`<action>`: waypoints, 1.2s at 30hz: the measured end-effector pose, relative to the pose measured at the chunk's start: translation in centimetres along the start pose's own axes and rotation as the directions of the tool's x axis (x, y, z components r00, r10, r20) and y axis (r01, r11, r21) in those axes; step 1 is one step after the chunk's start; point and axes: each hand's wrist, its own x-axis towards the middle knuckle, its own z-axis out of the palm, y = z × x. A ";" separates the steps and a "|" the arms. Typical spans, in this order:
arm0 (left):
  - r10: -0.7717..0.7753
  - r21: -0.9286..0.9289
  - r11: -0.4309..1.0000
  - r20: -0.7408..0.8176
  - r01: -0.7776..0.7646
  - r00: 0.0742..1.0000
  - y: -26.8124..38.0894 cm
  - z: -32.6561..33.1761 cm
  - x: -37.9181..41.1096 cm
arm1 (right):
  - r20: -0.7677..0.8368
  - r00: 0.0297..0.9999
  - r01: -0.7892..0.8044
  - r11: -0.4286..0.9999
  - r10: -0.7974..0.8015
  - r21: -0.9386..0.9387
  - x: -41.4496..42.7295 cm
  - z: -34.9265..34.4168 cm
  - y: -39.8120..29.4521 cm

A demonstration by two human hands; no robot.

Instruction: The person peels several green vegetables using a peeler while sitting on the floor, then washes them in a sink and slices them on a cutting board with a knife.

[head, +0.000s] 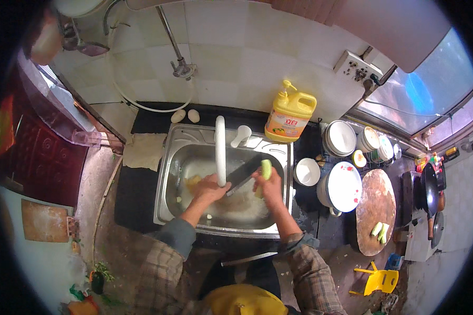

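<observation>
Both hands are over a stainless steel sink [161,181]. My right hand [271,185] is shut around a pale green piece of vegetable [266,169], which stands upright in the fist. My left hand [211,187] is under the white faucet spout [220,149], fingers pointing right. The spout partly covers it, so I cannot tell whether it grips anything. Between the hands runs a dark band with a bright edge [240,183]; whether it is a blade or a shadow is unclear. A yellowish lump [192,182] and small pale bits lie in the basin.
A yellow detergent jug [289,118] stands behind the sink's right corner. To the right are a white bowl [307,172], a lidded enamel pot [343,187] and a wooden chopping board [372,208] with cut green pieces [381,232]. Two pale oval things [186,115] sit behind the sink.
</observation>
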 end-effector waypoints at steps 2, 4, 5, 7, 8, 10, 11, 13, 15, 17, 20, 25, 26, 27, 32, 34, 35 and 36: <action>-0.200 -0.171 0.942 0.408 0.290 0.891 2.3 -3.7 -0.9 | 0.098 0.991 -0.065 0.971 0.089 -0.231 -1.1 2.8 -0.9; -0.186 -0.403 0.829 0.454 0.387 0.871 -1.1 -2.3 -1.8 | 0.175 0.968 0.246 0.806 -0.179 -0.538 -1.7 6.4 0.2; -0.196 -0.506 0.742 0.463 0.439 0.864 -3.4 -2.4 -2.7 | 0.320 0.943 0.239 0.844 -0.086 -0.480 -1.8 8.6 0.7; -0.148 -0.603 0.603 0.558 0.522 0.816 -4.0 -3.5 -4.3 | 0.428 0.895 0.371 0.748 -0.129 -0.551 -1.8 10.0 1.3; -0.170 -0.623 0.526 0.590 0.580 0.789 -4.4 -3.8 -5.2 | 0.388 0.919 0.285 0.790 -0.066 -0.543 -1.6 10.0 1.4; -0.234 -0.636 0.377 0.638 0.674 0.733 -5.2 -5.0 -7.0 | 0.416 0.861 0.494 0.670 -0.291 -0.555 -0.8 9.9 0.6; -0.229 -0.652 0.345 0.639 0.675 0.734 -5.9 -5.3 -7.8 | 0.434 0.804 0.595 0.555 -0.407 -0.581 -0.6 9.8 -0.7; -0.192 -0.679 0.294 0.647 0.673 0.738 -6.5 -5.0 -9.0 | 0.367 0.846 0.513 0.401 -0.387 -0.759 1.5 9.6 -2.8; -0.202 -0.682 0.391 0.592 0.618 0.780 -6.2 -4.4 -9.4 | 0.383 0.792 0.565 0.334 -0.475 -0.754 3.9 7.7 -1.7; -0.207 -0.649 0.562 0.489 0.512 0.847 -6.3 -3.8 -9.9 | 0.421 0.854 0.512 0.349 -0.307 -0.785 5.1 6.8 -1.2; -0.209 0.089 0.975 0.075 0.202 0.975 -3.0 -3.7 -10.3 | 0.493 0.851 0.525 0.264 -0.180 -0.809 4.1 3.9 -0.3; 0.305 0.558 0.824 -0.287 -0.100 0.908 -3.9 -2.8 -12.8 | 0.319 0.945 0.316 0.435 -0.069 -0.843 -0.9 -2.1 -1.6; 0.221 0.419 0.904 -0.278 -0.089 0.935 -3.9 -2.3 -13.3 | 0.316 0.942 0.329 0.511 -0.114 -0.794 -2.7 -4.8 -1.9; 0.205 0.208 0.968 -0.315 -0.143 0.927 -4.1 -2.0 -13.9 | 0.313 0.936 0.348 0.575 -0.164 -0.740 -4.6 -7.5 -2.7; 0.142 -0.088 0.983 -0.187 -0.160 0.972 1.0 0.0 -16.9 | -0.158 0.977 0.006 0.767 -0.140 -0.641 -13.0 -21.9 -6.9; 0.151 -0.159 0.973 -0.099 -0.165 0.984 5.7 1.8 -17.5 | -0.429 0.877 -0.131 0.753 -0.214 -0.645 -14.8 -30.6 -6.8; 0.182 -0.154 0.968 -0.114 -0.198 0.977 8.1 2.8 -17.9 | -0.526 0.804 -0.157 0.754 -0.278 -0.638 -15.0 -35.0 -6.4; 0.218 -0.156 0.959 -0.120 -0.235 0.969 10.9 4.3 -17.9 | -0.552 0.726 -0.136 0.702 -0.410 -0.699 -15.2 -40.8 -5.4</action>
